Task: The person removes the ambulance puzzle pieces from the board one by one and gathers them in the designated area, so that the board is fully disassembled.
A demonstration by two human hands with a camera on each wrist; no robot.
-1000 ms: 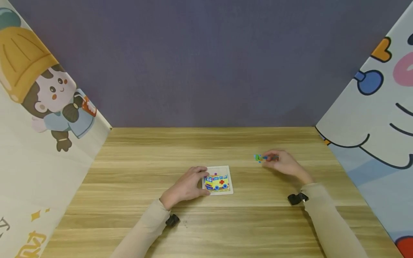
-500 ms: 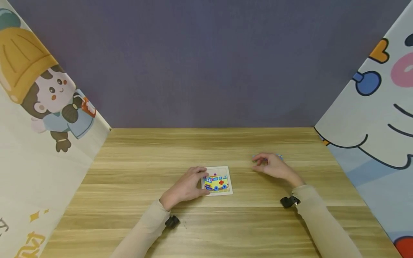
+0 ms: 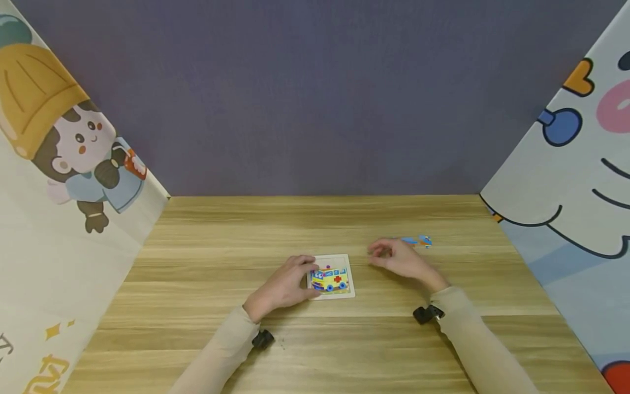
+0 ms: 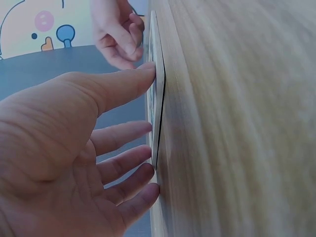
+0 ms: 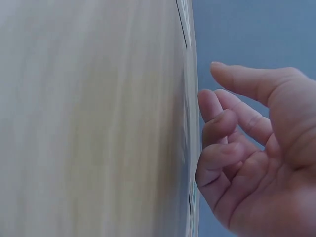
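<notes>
A spread left hand (image 3: 284, 280) steadies an ambulance puzzle (image 3: 334, 279) below center, apparently mid-assembly, as the right hand (image 3: 402, 260), loosely curled and seemingly empty, sits beside loose pieces (image 3: 425, 241), likely needing to pinch one.

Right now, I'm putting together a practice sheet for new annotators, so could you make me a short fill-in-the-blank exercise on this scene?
1. Unlike the right hand, the ____ touches the picture board.
2. The cross on the yellow vehicle is ____.
3. In the head view, the coloured pieces lie to the ____ of the board.

Missing words: left hand; red; right.
</notes>
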